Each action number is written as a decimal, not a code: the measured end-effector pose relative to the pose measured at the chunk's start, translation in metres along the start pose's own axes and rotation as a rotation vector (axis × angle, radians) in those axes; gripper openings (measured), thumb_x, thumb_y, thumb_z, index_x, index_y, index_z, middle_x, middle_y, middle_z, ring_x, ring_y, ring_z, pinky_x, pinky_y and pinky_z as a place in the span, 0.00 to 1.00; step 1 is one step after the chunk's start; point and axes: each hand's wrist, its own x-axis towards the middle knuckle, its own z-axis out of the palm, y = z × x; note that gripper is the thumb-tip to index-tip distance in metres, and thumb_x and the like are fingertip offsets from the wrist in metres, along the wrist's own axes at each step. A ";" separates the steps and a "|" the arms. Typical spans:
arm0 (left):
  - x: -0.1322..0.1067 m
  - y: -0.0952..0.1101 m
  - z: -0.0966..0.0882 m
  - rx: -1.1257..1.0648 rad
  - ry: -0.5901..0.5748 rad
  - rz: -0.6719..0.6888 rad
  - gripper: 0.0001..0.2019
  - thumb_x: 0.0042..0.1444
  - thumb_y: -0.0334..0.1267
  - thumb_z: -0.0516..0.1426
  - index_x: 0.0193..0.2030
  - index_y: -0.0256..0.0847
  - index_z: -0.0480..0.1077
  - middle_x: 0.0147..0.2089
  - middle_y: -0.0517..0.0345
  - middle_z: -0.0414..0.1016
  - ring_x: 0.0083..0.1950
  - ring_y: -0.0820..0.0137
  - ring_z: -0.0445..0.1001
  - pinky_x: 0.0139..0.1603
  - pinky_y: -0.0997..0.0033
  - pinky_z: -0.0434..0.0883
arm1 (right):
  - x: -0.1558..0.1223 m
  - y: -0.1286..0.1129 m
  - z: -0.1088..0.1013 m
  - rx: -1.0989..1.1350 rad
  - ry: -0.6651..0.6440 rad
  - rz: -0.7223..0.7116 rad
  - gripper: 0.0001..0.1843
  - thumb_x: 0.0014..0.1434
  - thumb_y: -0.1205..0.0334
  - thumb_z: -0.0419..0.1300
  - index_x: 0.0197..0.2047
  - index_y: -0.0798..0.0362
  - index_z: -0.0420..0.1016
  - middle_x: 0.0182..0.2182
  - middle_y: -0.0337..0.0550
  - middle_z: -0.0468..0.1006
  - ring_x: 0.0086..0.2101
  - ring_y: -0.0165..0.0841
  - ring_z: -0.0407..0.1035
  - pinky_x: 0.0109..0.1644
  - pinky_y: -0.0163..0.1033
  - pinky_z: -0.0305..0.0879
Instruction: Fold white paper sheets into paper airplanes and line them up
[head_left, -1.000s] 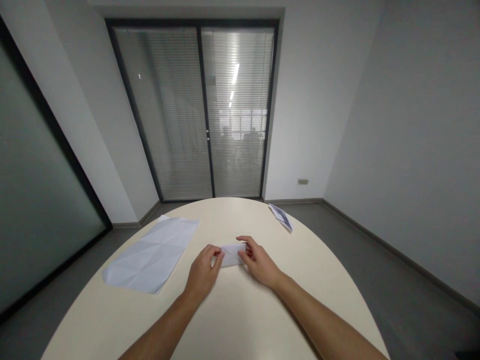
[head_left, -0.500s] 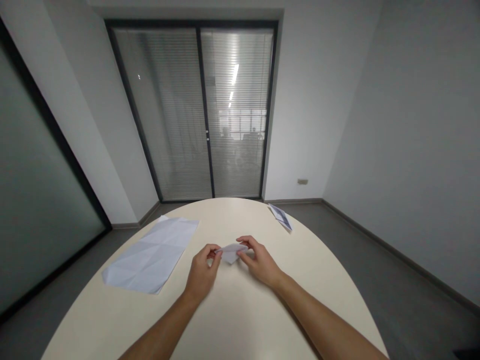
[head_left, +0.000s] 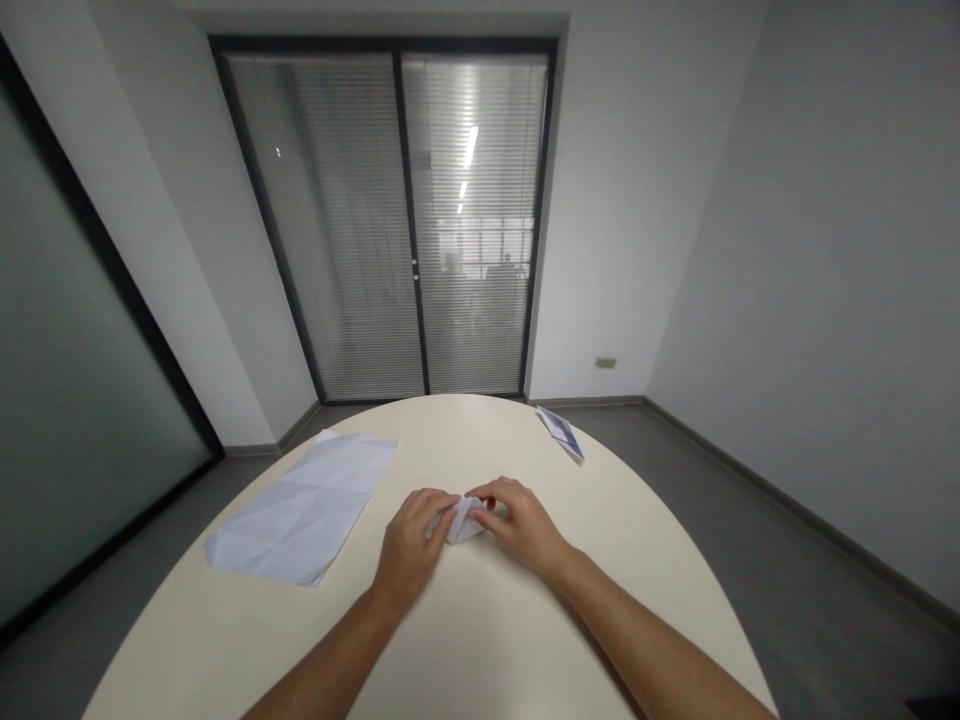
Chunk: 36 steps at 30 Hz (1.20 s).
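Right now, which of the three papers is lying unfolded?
The large creased sheet, leftmost, lies flat and open. The small held piece and the far-right paper are folded up.

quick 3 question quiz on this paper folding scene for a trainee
1. True or false: the left hand and the right hand both touch the small folded paper.
2. What lies on the table to the person's left? A) creased open sheet B) scissors C) book
3. Fill in: a second folded paper lies near the table's far ____ edge.
Key: 1 true; 2 A; 3 right.
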 end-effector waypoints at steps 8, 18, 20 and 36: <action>0.002 0.002 -0.001 -0.018 0.025 -0.110 0.09 0.66 0.39 0.53 0.38 0.42 0.72 0.39 0.54 0.76 0.42 0.65 0.73 0.40 0.68 0.69 | 0.001 0.001 0.002 0.085 0.018 0.028 0.15 0.66 0.49 0.58 0.44 0.49 0.81 0.36 0.44 0.81 0.36 0.35 0.71 0.42 0.39 0.65; 0.001 -0.012 0.002 -0.163 0.113 -0.324 0.12 0.65 0.45 0.52 0.42 0.40 0.72 0.41 0.52 0.78 0.42 0.63 0.76 0.42 0.66 0.73 | 0.001 0.018 0.006 0.178 0.127 0.188 0.12 0.64 0.52 0.60 0.41 0.51 0.80 0.35 0.44 0.81 0.35 0.35 0.72 0.41 0.39 0.66; 0.002 -0.015 0.002 -0.190 0.151 -0.330 0.12 0.64 0.45 0.53 0.41 0.40 0.72 0.40 0.51 0.78 0.43 0.63 0.77 0.45 0.64 0.74 | 0.001 0.022 0.005 0.218 0.142 0.207 0.13 0.64 0.52 0.59 0.42 0.51 0.79 0.34 0.44 0.81 0.35 0.35 0.73 0.41 0.39 0.67; 0.003 -0.030 0.003 -0.186 0.245 -0.375 0.14 0.62 0.43 0.52 0.50 0.40 0.70 0.45 0.49 0.77 0.45 0.63 0.77 0.46 0.63 0.74 | 0.001 0.045 0.004 0.206 0.231 0.192 0.17 0.66 0.54 0.54 0.50 0.53 0.77 0.40 0.48 0.79 0.37 0.36 0.74 0.44 0.42 0.70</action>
